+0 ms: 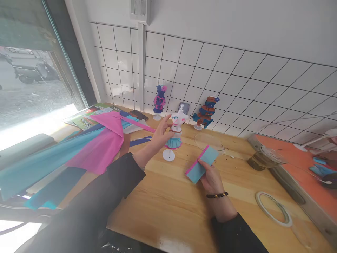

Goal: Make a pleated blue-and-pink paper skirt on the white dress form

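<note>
A small white mannequin (180, 119) stands on a round white base in the middle of the table. It wears a pleated light blue skirt (173, 143) with a pink hem. My left hand (161, 135) is beside its torso, thumb and fingers apart; whether the fingertips touch it I cannot tell. In my right hand (211, 177), pinched under the thumb, is a light blue crepe paper strip (207, 156) with a pink band along one long edge. The strip is tilted above the table, to the right of the mannequin.
Pink crepe paper (101, 147) and blue sheets lie at left. Two dressed mannequins, purple-pink (159, 100) and brown-blue (206, 113), stand by the tiled wall. A tape roll (273, 209), a plastic cup (263, 160) and an orange surface (297, 165) are at right.
</note>
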Available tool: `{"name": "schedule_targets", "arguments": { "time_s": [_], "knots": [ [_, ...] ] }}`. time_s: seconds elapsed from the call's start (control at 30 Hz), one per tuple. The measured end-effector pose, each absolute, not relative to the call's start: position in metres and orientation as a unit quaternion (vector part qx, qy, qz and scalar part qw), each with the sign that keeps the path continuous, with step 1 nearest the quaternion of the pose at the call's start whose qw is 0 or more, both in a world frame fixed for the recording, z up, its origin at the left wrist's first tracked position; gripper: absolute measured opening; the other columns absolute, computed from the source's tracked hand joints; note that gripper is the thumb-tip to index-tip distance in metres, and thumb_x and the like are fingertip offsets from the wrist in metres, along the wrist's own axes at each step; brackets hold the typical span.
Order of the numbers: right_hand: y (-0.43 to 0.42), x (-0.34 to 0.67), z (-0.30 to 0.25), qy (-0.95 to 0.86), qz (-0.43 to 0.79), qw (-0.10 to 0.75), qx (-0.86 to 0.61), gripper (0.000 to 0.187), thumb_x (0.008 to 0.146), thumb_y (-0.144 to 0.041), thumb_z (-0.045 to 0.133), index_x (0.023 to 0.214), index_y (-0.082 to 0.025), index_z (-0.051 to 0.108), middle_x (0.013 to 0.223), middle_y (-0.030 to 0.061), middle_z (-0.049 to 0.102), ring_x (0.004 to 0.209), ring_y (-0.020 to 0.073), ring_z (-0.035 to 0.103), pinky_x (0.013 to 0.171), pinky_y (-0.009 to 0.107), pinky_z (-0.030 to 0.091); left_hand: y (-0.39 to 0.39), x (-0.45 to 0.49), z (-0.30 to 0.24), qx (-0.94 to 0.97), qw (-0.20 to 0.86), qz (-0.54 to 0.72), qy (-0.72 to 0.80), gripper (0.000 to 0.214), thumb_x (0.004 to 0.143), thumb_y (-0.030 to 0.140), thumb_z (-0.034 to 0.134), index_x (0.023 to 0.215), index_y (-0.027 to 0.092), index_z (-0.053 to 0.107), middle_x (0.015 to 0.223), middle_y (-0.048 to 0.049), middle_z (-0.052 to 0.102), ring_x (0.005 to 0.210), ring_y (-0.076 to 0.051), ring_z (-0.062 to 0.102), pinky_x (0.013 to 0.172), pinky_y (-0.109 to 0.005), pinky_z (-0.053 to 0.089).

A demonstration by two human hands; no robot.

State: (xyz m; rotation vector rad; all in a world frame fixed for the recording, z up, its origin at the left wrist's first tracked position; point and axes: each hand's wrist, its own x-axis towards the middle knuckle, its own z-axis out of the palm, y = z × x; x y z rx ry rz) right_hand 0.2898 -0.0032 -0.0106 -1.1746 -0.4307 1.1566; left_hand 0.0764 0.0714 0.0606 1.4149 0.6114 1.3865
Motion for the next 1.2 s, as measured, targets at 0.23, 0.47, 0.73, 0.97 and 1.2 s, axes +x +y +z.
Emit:
{"name": "schedule_targets", "arguments": {
  "time_s": [0.23, 0.47, 0.73, 0.97, 1.2],
  "knots": [
    [-0.003, 0.292, -0.011, -0.192, 0.519, 0.645, -0.526, 0.027, 0.051, -0.019, 0.079, 0.072, -0.018, 0.062, 0.069, -0.0024, 0.066, 0.059, 0.0130, 0.059, 0.057, 0.027, 0.052, 0.067, 0.066, 0.078, 0.567, 0.522, 0.589, 0.243, 0.070, 0.079, 0.039, 0.057, 0.139, 0.021, 0.025, 0.115, -0.0100, 0.058, 0.112, -0.024, 0.051, 0.095, -0.041, 0.035],
    [-0.003, 0.296, -0.013, -0.206, 0.532, 0.630, -0.527, 0.025, 0.054, -0.020, 0.078, 0.071, -0.019, 0.060, 0.064, -0.0041, 0.064, 0.055, 0.0122, 0.058, 0.056, 0.027, 0.052, 0.076, 0.053, 0.082, 0.504, 0.454, 0.631, 0.377, 0.047, 0.083, 0.052, 0.046, 0.120, 0.022, 0.047, 0.099, -0.0073, 0.063, 0.104, -0.021, 0.055, 0.089, -0.039, 0.040],
    [-0.007, 0.292, -0.008, -0.199, 0.549, 0.638, -0.502, 0.023, 0.059, -0.020, 0.075, 0.075, -0.020, 0.059, 0.060, -0.0045, 0.063, 0.052, 0.0134, 0.059, 0.055, 0.029, 0.054, 0.038, 0.059, 0.106, 0.467, 0.313, 0.781, 0.273, 0.022, 0.082, 0.042, 0.055, 0.077, 0.022, 0.048, 0.055, 0.0059, 0.033, 0.049, -0.008, 0.033, 0.051, -0.023, 0.030],
    [-0.005, 0.298, 0.003, -0.159, 0.521, 0.699, -0.463, 0.024, 0.059, -0.016, 0.072, 0.076, -0.021, 0.055, 0.068, -0.0064, 0.065, 0.062, 0.0118, 0.062, 0.063, 0.027, 0.054, -0.016, 0.113, 0.078, 0.655, 0.499, 0.466, 0.324, 0.040, 0.075, 0.055, 0.057, 0.066, 0.018, 0.046, 0.055, 0.0050, 0.038, 0.050, -0.007, 0.034, 0.047, -0.023, 0.026],
    [-0.006, 0.299, 0.004, -0.167, 0.507, 0.715, -0.452, 0.023, 0.062, -0.019, 0.071, 0.075, -0.021, 0.053, 0.067, -0.0064, 0.065, 0.064, 0.0128, 0.062, 0.064, 0.028, 0.051, -0.013, 0.144, 0.018, 0.588, 0.609, 0.370, 0.383, 0.059, 0.059, 0.046, 0.076, 0.103, 0.016, 0.051, 0.085, -0.0037, 0.058, 0.077, -0.014, 0.055, 0.065, -0.026, 0.043]
  ]
}}
